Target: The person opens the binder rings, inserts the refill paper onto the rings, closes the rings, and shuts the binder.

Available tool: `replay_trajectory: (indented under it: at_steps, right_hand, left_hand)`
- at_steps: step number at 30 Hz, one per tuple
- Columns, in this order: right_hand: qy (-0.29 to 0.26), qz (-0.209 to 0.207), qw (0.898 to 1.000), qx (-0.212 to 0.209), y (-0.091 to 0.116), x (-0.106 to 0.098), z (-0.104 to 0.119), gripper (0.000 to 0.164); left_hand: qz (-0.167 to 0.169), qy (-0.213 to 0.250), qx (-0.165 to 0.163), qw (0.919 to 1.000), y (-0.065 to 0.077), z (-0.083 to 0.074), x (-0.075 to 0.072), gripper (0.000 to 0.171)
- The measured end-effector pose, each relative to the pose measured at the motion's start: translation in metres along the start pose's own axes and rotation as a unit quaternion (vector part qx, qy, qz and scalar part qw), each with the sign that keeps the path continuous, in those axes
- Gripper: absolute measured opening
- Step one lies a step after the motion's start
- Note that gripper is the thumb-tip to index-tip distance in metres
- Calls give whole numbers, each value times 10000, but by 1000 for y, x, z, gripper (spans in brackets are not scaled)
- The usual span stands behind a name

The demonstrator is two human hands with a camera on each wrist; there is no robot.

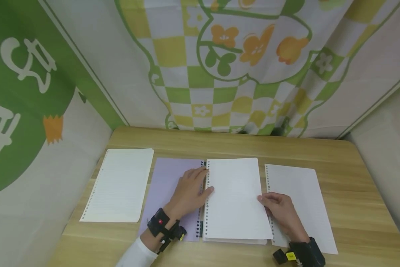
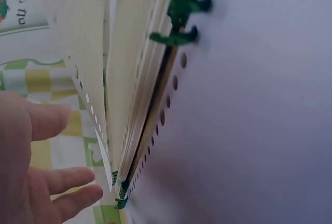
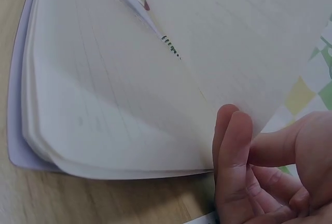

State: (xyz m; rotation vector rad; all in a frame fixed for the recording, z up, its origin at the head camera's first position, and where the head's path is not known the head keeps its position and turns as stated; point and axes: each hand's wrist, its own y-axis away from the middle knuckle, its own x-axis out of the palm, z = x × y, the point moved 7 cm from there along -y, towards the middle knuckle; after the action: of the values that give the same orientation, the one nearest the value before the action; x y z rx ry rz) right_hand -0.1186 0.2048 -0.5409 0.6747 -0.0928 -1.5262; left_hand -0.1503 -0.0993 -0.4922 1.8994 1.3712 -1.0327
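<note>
A loose-leaf notebook with a lilac cover (image 1: 168, 174) lies open at mid-table, its green binding rings (image 2: 179, 38) showing in the left wrist view. My right hand (image 1: 281, 211) pinches the right edge of a white punched sheet (image 1: 234, 200), which is raised over the notebook's page stack (image 3: 109, 105). Along the sheet's holed edge is my left hand (image 1: 189, 189), fingers extended and thumb over the margin. In the left wrist view the row of holes stands apart from the rings, and the left hand's fingers (image 2: 72, 180) are spread beside it.
To the left lies a lined loose-leaf sheet (image 1: 119, 185) with punched holes. Another punched sheet (image 1: 296, 200) lies on the right, partly under my right hand and wrist. A patterned curtain (image 1: 203, 100) hangs along the wooden table's (image 1: 353, 207) back edge.
</note>
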Motion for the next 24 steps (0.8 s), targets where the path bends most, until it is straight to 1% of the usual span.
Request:
replay_trajectory:
  at_steps: [3,5,8,15,18,21,24]
  right_hand:
    - [-49,2,10000,-11,-1,2,-1,40]
    - [-45,-13,10000,7,-1,2,-1,38]
    - [-6,-13,10000,13,-1,2,-1,38]
    - [-20,109,9999,-83,1,3,2,40]
    - [-59,177,9998,-113,1,3,2,40]
    - [-102,281,9995,-47,2,5,2,40]
    - [-106,494,9987,95,5,7,0,45]
  left_hand:
    - [255,-348,119,9990,-2,-3,4,68]
    - [417,-468,118,9980,-4,-3,8,69]
    - [548,-570,85,9968,-5,-3,11,70]
    - [631,-710,77,9954,-6,-4,12,66]
    - [760,-815,37,9938,-5,-4,13,67]
    - [810,-897,24,9927,-5,-3,14,66]
    - [807,-953,31,9922,-6,-4,14,66]
